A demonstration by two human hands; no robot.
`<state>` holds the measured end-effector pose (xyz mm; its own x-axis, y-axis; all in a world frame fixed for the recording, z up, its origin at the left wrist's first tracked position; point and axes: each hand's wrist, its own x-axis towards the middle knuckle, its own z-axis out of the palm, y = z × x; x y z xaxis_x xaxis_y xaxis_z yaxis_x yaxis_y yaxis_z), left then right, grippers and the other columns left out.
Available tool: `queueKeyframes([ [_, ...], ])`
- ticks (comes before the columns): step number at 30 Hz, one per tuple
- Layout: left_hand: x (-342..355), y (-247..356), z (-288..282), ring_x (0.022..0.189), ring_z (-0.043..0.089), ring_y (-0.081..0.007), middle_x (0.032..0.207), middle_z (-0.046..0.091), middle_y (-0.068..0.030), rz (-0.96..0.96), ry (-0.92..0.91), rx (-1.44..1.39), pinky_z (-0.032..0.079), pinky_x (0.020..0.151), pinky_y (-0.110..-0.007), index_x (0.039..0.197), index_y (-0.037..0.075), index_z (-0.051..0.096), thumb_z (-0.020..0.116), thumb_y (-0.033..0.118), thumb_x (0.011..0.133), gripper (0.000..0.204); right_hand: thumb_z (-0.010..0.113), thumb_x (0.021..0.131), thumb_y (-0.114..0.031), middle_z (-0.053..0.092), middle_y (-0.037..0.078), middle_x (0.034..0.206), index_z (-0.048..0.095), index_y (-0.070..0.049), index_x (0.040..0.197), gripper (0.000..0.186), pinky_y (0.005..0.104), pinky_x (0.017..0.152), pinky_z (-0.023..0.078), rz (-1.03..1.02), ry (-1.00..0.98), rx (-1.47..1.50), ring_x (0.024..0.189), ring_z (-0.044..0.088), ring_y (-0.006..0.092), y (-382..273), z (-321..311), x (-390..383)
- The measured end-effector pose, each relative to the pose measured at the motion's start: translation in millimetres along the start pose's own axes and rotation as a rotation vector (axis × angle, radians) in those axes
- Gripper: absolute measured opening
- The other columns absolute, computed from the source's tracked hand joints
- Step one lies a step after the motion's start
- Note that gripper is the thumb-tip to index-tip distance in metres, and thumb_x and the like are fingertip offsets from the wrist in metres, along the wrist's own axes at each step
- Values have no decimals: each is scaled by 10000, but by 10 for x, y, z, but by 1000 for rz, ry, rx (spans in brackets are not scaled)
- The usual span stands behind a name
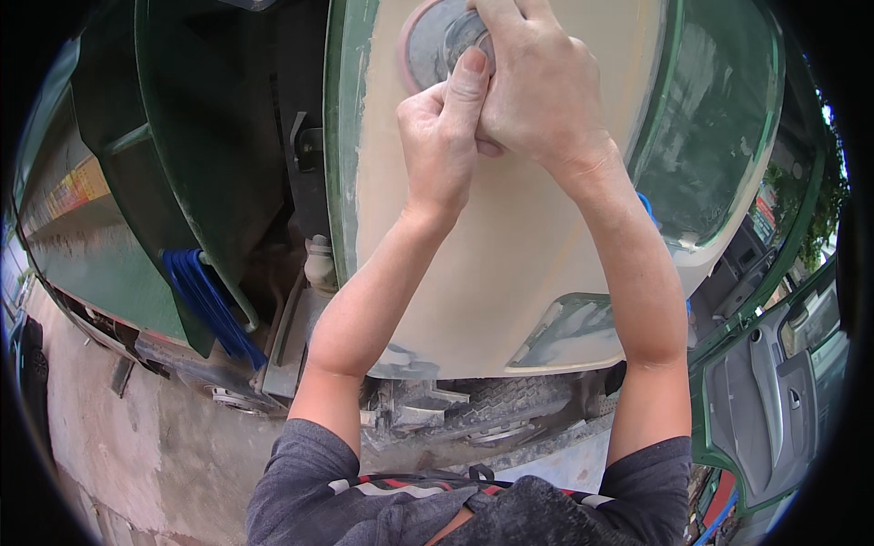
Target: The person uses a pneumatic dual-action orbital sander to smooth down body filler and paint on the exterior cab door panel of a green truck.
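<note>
Near the top of the view, a round, dusty grey sander [426, 44] with a pinkish rim rests against a cream-coated vehicle panel [510, 246]. My right hand [543, 96] is wrapped over the sander's body and hides much of it. Just left of it, my left hand [435, 150] is closed on the sander's near side, thumb pointing up and touching the right hand. Pale dust covers both hands. Green paint shows along the panel's left edge, and a grey and green patch [569, 329] lies at its lower right.
Blue hose or cord [205, 300] hangs over a green frame on the left. A trimmed vehicle door [774, 391] stands swung out at the right. Below the panel sit exposed dark mechanical parts [473, 409]. Concrete floor [182, 437] stretches across the lower left.
</note>
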<state>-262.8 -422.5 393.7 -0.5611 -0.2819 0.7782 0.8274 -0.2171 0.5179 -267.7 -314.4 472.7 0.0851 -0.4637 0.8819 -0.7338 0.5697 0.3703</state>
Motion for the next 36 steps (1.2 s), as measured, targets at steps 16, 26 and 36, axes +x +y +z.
queueKeyframes([
  [16, -917, -547, -391, 713, 463, -44, 770, 559, 30, 106, 259, -12, 357, 610, -242, 873, 16, 601, 503, 364, 1110, 433, 732, 715, -111, 572, 166, 1008, 584, -51, 1025, 349, 375, 555, 582, -107, -151, 73, 647, 700, 274, -519, 297, -554],
  [26, -23, 99, -196, 717, 687, -91, 836, 703, -56, 62, 107, 30, 591, 574, -240, 1061, -39, 704, 466, 455, 1099, 550, 709, 758, -105, 623, 229, 1062, 597, -24, 1075, 345, 456, 638, 597, -46, -51, -10, 781, 725, 395, -211, 172, 202],
  [36, 869, 702, -5, 697, 726, -184, 831, 741, -97, 107, -12, 123, 567, 603, -274, 1134, 7, 707, 553, 577, 1030, 599, 656, 810, -135, 641, 283, 1010, 584, 1, 1019, 260, 523, 766, 560, -90, 118, -112, 882, 674, 483, 154, 72, 1087],
])
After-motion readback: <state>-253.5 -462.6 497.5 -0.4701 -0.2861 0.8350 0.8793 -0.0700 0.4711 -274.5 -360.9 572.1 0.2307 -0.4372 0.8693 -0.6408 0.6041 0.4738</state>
